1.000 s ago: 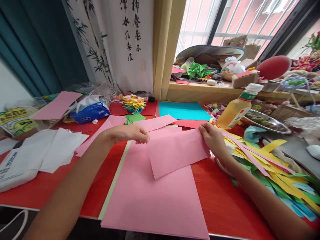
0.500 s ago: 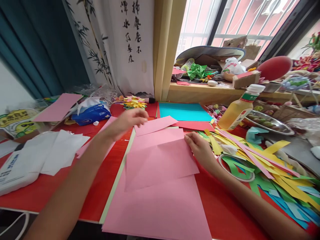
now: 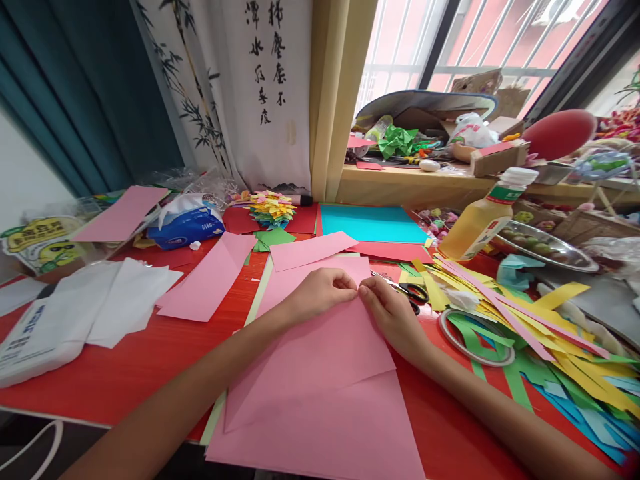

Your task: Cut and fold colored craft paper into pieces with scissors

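Note:
Both hands meet at the upper edge of a loose pink sheet of paper (image 3: 320, 353), which lies slanted over larger pink sheets (image 3: 320, 427). My left hand (image 3: 323, 293) is closed, thumb and fingertips pinching the paper at its upper corner. Touching it from the right, my right hand (image 3: 393, 310) also pinches that corner. The fingertips partly hide the paper's edge. A narrower pink piece (image 3: 314, 251) lies just beyond the hands. Scissors with black handles (image 3: 414, 293) rest beside my right hand, partly covered by it.
To the right lie a tape roll (image 3: 477, 338), many yellow paper strips (image 3: 565, 320) and a juice bottle (image 3: 480, 217). Another pink sheet (image 3: 210, 280), white papers (image 3: 130, 300) and a blue tissue pack (image 3: 186, 225) are on the left. Behind are a folded-paper stack (image 3: 273, 208) and a turquoise sheet (image 3: 370, 223).
My left hand has come down and right to meet my right hand at the paper's corner. The loose pink sheet has turned and its lower left part has shifted toward me.

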Tool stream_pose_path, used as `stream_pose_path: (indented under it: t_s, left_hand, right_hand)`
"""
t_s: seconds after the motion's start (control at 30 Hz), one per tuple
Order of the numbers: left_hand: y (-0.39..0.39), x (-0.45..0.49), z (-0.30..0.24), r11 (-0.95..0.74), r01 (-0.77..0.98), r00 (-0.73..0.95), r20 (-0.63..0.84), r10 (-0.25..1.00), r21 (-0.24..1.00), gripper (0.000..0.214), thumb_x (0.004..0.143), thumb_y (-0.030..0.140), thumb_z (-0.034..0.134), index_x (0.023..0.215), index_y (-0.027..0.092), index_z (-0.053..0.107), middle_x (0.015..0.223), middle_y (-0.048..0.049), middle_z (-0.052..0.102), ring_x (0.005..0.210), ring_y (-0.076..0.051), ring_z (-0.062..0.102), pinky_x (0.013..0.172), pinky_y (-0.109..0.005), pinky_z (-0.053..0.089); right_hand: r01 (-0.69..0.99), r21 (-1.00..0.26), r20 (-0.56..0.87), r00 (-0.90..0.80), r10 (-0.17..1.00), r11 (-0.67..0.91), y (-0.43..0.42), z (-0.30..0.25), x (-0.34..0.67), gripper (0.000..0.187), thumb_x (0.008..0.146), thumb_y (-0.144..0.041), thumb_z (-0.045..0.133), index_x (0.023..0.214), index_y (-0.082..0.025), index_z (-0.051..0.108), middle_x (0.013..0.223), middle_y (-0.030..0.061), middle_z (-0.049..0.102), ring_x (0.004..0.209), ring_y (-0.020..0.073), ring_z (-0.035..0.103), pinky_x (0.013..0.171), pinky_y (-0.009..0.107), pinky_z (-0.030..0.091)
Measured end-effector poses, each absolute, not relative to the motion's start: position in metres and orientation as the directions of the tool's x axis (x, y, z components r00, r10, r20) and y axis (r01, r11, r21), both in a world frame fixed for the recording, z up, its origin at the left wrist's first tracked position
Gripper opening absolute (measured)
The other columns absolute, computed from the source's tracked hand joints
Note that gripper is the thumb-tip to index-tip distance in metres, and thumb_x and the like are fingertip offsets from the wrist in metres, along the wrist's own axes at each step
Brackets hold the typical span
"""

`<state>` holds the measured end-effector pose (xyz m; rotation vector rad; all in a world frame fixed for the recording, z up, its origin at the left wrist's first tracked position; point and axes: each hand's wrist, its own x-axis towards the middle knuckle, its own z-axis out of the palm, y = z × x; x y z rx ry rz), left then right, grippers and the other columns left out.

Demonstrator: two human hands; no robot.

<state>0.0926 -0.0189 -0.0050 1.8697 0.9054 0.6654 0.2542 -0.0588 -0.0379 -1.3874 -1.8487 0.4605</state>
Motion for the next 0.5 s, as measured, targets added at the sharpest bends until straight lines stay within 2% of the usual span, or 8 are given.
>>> stream_pose_path:
  t_s: [0.2,0.5]
  left_hand:
    - [-0.021,0.094,-0.007,-0.272,0.327,0.601,0.023,0.799,0.905,0.015,0.071,0.031,0.051,0.069,0.016,0.055,0.071,0.0006,0.056,0.068,-0.013,0.049,0.060,-0.023,0.036]
    - [-0.018,0.094,-0.007,-0.214,0.284,0.562,0.019,0.827,0.935,0.012,0.067,0.027,0.052,0.064,0.016,0.052,0.067,0.0016,0.051,0.064,-0.011,0.046,0.058,-0.022,0.034]
  right_hand:
    - [0.671,-0.639,0.379,-0.150,0.913,0.376,-0.060,-0.037,0.253,0.018,0.088,-0.032,0.036,0.076,-0.022,0.045,0.062,-0.0008,0.051,0.055,0.0142,0.045,0.050,0.024,0.032]
    - [0.717,-0.597,0.450,-0.072,0.890,0.359,-0.050,-0.034,0.268,0.017,0.087,-0.032,0.038,0.076,-0.022,0.046,0.068,0.0008,0.056,0.060,0.0154,0.049,0.055,0.025,0.035]
